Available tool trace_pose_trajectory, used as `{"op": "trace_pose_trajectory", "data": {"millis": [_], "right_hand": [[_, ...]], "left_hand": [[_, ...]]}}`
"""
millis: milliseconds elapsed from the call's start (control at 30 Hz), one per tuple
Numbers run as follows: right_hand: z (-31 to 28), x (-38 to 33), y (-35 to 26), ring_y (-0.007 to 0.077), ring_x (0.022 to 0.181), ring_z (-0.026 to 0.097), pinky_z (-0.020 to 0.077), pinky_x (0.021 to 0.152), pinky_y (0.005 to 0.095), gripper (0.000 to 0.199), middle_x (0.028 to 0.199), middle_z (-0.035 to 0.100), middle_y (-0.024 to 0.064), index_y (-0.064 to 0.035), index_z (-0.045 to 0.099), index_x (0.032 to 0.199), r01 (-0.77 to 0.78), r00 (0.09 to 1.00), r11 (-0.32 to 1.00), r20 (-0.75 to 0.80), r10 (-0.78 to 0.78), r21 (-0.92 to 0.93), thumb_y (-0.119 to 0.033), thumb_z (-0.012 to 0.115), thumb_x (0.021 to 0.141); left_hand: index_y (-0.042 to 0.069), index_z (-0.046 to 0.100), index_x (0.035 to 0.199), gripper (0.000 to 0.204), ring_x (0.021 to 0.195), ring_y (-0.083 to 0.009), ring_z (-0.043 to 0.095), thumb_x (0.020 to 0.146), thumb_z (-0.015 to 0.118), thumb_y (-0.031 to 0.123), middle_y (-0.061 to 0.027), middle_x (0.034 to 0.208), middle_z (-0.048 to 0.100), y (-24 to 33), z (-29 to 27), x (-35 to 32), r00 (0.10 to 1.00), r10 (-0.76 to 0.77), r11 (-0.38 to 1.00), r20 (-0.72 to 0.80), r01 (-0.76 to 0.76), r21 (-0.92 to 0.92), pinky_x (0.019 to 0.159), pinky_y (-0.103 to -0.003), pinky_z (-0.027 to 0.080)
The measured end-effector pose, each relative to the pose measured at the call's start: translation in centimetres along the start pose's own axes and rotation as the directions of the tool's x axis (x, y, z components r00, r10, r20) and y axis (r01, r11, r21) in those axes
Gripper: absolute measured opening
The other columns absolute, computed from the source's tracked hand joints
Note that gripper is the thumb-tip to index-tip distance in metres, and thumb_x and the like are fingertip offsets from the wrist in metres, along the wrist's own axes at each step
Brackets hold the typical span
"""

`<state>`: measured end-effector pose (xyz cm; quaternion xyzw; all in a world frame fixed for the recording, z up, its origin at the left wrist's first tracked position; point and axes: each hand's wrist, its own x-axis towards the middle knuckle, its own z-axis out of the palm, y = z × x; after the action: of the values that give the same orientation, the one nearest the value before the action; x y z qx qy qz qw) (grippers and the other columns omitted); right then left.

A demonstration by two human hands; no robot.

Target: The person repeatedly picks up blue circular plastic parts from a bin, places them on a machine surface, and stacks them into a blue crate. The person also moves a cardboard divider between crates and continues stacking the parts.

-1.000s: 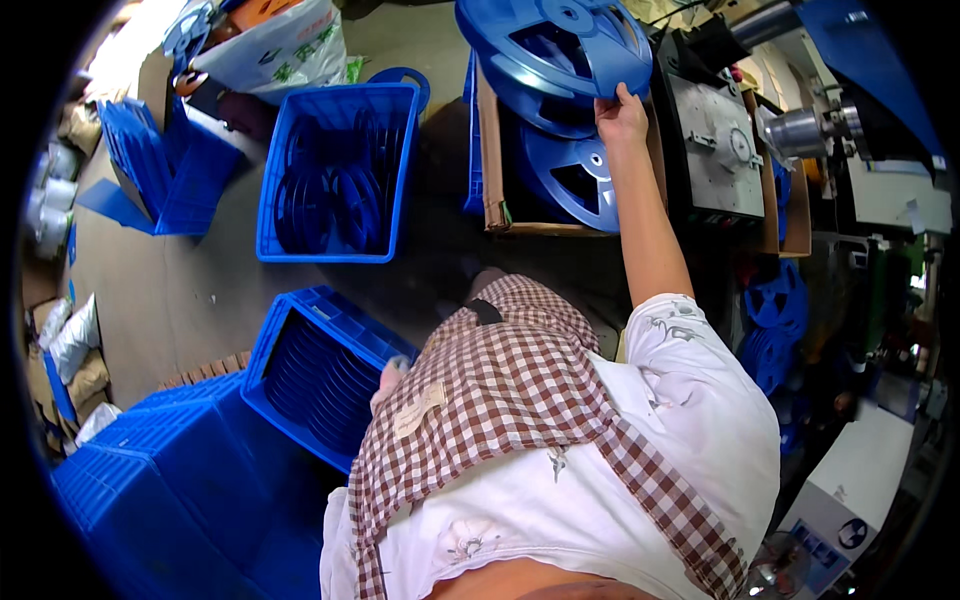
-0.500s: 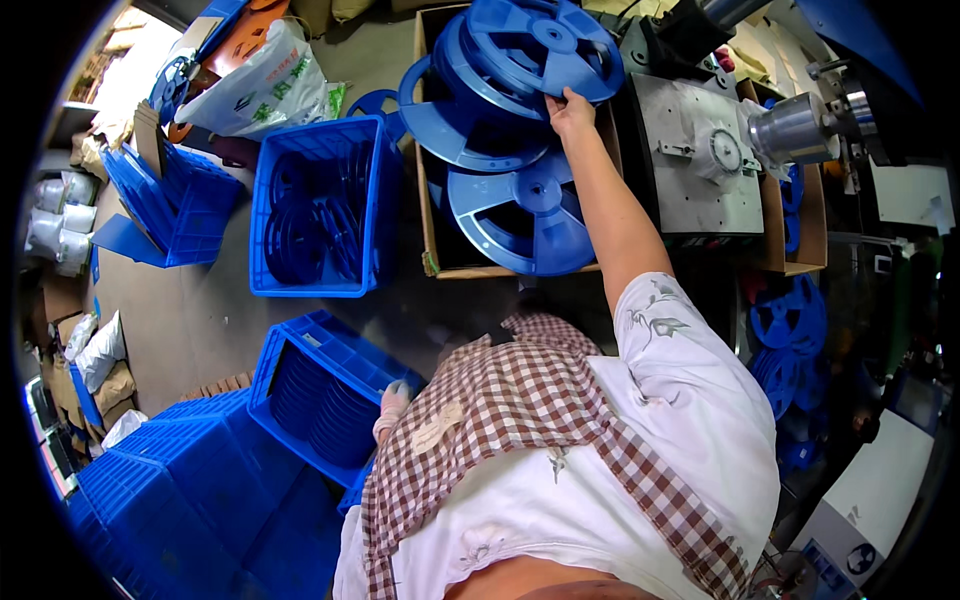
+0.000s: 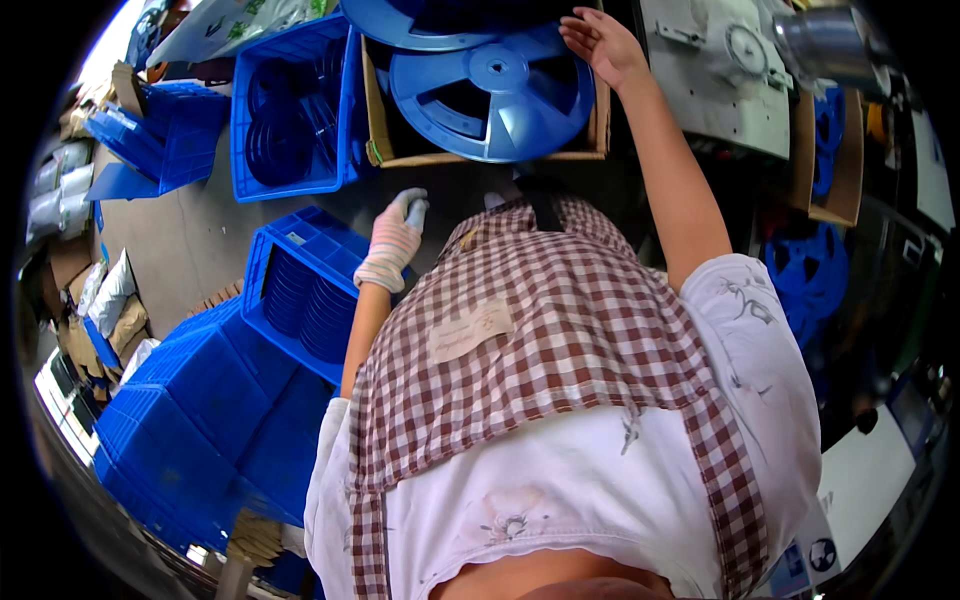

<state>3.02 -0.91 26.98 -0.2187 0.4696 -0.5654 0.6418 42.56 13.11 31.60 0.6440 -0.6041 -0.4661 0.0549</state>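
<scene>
My bare right hand [image 3: 604,46] is open, fingers loosely spread and holding nothing, above the right side of a cardboard box [image 3: 440,158]. Close to its left lies a large blue plastic reel [image 3: 497,75] with a round hub and wide cut-outs. Another blue reel [image 3: 400,28] overlaps it at the upper edge of the view, which cuts off the rest of the pile. My left hand [image 3: 395,238], in a striped glove with grey fingertips, is in the air between the box and a blue crate [image 3: 318,222]. Its fingers are slightly bent, with nothing seen in them.
Dark blue discs stand in rows inside the nearer crate, beside stacked blue crates [image 3: 190,430]. At the far left are a blue bin [image 3: 240,150] of reels and a crate of blue panels [image 3: 185,140]. A metal machine plate [image 3: 700,85] stands right of the box.
My right hand has come off the rim of the upper reel and opened. My gloved left hand has risen and shows more fully. The view has shifted, so the box sits higher in it.
</scene>
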Motion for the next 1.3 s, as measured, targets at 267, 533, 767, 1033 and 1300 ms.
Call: {"op": "trace_pose_trajectory", "data": {"millis": [267,533,767,1033,1300], "right_hand": [[-6.8,-19.2,3.2,0.0154,0.086,0.064,0.0530,0.074,0.0276,0.023,0.104,0.066,0.0092,-0.0065,0.055,0.116,-0.350,0.865,0.936,-0.392,0.312,-0.027,-0.019,0.052,0.097],[-11.7,-24.1,-2.1,0.0136,0.080,0.064,0.0525,0.069,0.0257,0.020,0.093,0.067,0.0074,-0.0055,0.059,0.110,-0.232,0.898,0.921,-0.432,0.079,-0.314,-0.017,0.055,0.094],[-28.0,-26.7,-12.7,0.0121,0.077,0.064,0.0516,0.066,0.0242,0.018,0.090,0.068,0.0066,-0.0043,0.063,0.104,-0.053,0.782,0.870,-0.561,-0.270,-0.491,-0.014,0.058,0.091],[-57.7,-16.7,-18.8,0.0134,0.082,0.065,0.0549,0.066,0.0257,0.022,0.096,0.068,0.0060,-0.0049,0.064,0.105,-0.140,0.578,0.820,-0.718,-0.387,-0.555,-0.015,0.065,0.086],[-65.7,0.6,-18.4,0.0463,0.118,0.051,0.0392,0.101,0.0459,0.080,0.129,0.052,0.0297,-0.0024,0.043,0.135,-0.516,0.602,0.268,-0.567,-0.561,-0.813,-0.053,0.063,0.078]], "left_hand": [[0.003,0.059,0.117,0.031,0.096,-0.0346,0.063,0.089,0.058,0.016,-0.0179,0.102,0.066,10.5,1.5,2.3,0.878,0.469,0.876,-0.096,-0.448,0.178,0.083,-0.039,0.050],[0.003,0.036,0.136,0.068,0.095,-0.0419,0.064,0.087,0.054,0.047,-0.0260,0.108,0.064,15.8,5.4,9.9,0.999,-0.014,0.789,0.032,-0.009,0.614,0.080,-0.049,0.051],[0.009,0.027,0.144,0.072,0.114,-0.0407,0.054,0.086,0.065,0.030,-0.0253,0.126,0.054,12.0,7.8,14.1,0.984,-0.081,0.932,-0.159,0.132,0.339,0.096,-0.041,0.043],[0.001,0.050,0.126,0.051,0.102,-0.0323,0.058,0.088,0.063,0.034,-0.0189,0.112,0.062,0.2,3.5,13.1,0.956,-0.096,0.894,-0.277,0.205,0.397,0.092,-0.038,0.043],[-0.003,0.041,0.132,0.067,0.103,-0.0327,0.054,0.086,0.066,0.039,-0.0224,0.117,0.055,8.4,10.4,9.0,0.801,-0.229,0.771,-0.553,0.496,0.399,0.091,-0.038,0.043]]}}
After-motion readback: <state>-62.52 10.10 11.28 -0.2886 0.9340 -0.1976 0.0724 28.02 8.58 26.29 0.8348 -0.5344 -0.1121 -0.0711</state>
